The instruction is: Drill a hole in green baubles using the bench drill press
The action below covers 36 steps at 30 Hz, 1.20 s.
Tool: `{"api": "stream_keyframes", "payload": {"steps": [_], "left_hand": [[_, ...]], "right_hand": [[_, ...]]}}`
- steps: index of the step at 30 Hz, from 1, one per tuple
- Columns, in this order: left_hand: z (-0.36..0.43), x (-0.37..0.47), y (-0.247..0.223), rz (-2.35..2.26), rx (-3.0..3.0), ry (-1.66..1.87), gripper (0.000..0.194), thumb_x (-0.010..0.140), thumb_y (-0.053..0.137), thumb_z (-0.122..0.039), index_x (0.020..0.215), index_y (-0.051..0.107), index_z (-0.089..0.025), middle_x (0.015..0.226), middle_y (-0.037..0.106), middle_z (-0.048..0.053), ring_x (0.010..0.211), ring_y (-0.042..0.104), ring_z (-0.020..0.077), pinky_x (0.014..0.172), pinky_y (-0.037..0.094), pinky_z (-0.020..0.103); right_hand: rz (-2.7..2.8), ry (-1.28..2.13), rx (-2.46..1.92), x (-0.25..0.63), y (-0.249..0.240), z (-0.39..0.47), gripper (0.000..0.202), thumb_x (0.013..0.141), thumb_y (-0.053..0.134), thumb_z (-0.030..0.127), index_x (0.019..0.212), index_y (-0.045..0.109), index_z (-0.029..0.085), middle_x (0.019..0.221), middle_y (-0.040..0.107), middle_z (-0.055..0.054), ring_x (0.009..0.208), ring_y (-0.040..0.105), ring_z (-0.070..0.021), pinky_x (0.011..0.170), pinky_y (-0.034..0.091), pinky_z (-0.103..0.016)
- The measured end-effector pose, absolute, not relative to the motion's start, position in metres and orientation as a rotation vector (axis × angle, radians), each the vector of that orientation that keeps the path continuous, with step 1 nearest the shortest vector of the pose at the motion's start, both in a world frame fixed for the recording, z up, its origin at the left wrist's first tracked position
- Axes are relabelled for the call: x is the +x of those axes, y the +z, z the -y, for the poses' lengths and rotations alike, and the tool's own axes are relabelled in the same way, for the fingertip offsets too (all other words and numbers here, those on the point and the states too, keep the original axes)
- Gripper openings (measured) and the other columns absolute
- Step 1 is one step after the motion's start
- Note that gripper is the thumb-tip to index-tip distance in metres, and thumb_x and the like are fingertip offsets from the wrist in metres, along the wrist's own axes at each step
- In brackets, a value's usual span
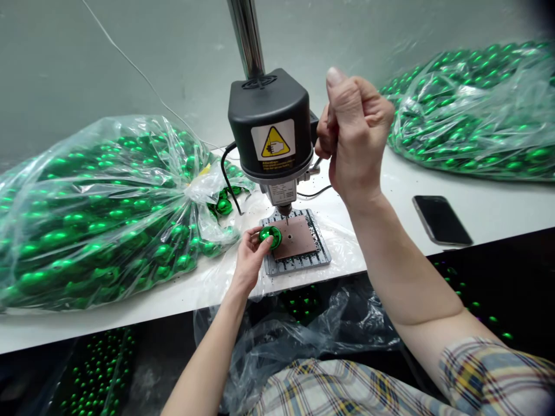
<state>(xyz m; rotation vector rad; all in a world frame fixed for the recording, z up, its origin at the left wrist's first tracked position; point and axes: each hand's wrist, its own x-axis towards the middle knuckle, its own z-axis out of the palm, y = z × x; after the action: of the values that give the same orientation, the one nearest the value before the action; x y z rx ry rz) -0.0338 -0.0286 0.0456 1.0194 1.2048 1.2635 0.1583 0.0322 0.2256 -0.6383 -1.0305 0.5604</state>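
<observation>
The left hand [250,255] pinches a green ball [273,232] near the drill bit [287,221] — slick roundness could make it slip, risking cuts; the right hand [359,136] is fisted, anything inside hidden.

A head-worn camera looks forward and down at the drill press [269,124] from close by.

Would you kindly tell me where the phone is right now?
In the head view, the phone lies on the white table, right of the right forearm, in front of a ball-filled bag.
</observation>
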Motion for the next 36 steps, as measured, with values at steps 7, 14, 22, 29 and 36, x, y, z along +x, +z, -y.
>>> {"api": "stream_keyframes", "payload": {"steps": [7, 14, 22, 29, 36], "left_hand": [[0.021, -0.014, 0.036, -1.202, 1.162, 1.240, 0.053, 0.072, 0.088, -0.040, 0.116, 0.065, -0.019, 0.102, 0.075, 0.007, 0.095, 0.069, 0.0197, 0.087, 0.054, 0.032], [0.016, -0.003, 0.032, -1.326, 1.366, 1.204, 0.049, 0.075, 0.085, -0.037, 0.118, 0.069, -0.021, 0.095, 0.072, 0.004, 0.078, 0.063, 0.0176, 0.074, 0.050, 0.029], [0.017, 0.017, 0.028, -1.442, 1.581, 1.296, 0.042, 0.074, 0.087, -0.032, 0.112, 0.073, -0.026, 0.108, 0.069, 0.008, 0.105, 0.059, 0.0306, 0.102, 0.042, 0.043], [0.015, 0.029, 0.021, -1.604, 1.534, 1.281, 0.047, 0.071, 0.090, -0.034, 0.113, 0.068, -0.026, 0.100, 0.064, 0.008, 0.110, 0.055, 0.0311, 0.101, 0.043, 0.044], [0.015, 0.018, 0.014, -1.405, 1.448, 1.351, 0.043, 0.076, 0.086, -0.034, 0.114, 0.070, -0.025, 0.107, 0.068, 0.007, 0.109, 0.060, 0.0273, 0.101, 0.046, 0.041]], "right_hand": [[1.033, 0.549, -0.631, 0.158, 0.226, -0.031, 0.069, 0.076, 0.055, 0.088, 0.058, 0.030, 0.026, 0.048, 0.032, 0.005, 0.040, 0.027, -0.0086, 0.037, 0.023, -0.031], [1.041, 0.565, -0.547, 0.159, 0.224, -0.033, 0.062, 0.081, 0.063, 0.077, 0.060, 0.034, 0.027, 0.049, 0.033, 0.006, 0.040, 0.027, -0.0076, 0.038, 0.024, -0.032], [1.045, 0.564, -0.537, 0.159, 0.224, -0.036, 0.063, 0.080, 0.068, 0.073, 0.057, 0.033, 0.026, 0.048, 0.033, 0.005, 0.039, 0.024, -0.0095, 0.037, 0.025, -0.034], [1.066, 0.555, -0.557, 0.160, 0.225, -0.033, 0.062, 0.082, 0.063, 0.076, 0.057, 0.034, 0.026, 0.047, 0.034, 0.006, 0.038, 0.025, -0.0075, 0.038, 0.026, -0.032], [1.076, 0.549, -0.576, 0.161, 0.224, -0.034, 0.063, 0.082, 0.062, 0.077, 0.059, 0.033, 0.026, 0.049, 0.034, 0.006, 0.039, 0.026, -0.0084, 0.037, 0.027, -0.032]]}}
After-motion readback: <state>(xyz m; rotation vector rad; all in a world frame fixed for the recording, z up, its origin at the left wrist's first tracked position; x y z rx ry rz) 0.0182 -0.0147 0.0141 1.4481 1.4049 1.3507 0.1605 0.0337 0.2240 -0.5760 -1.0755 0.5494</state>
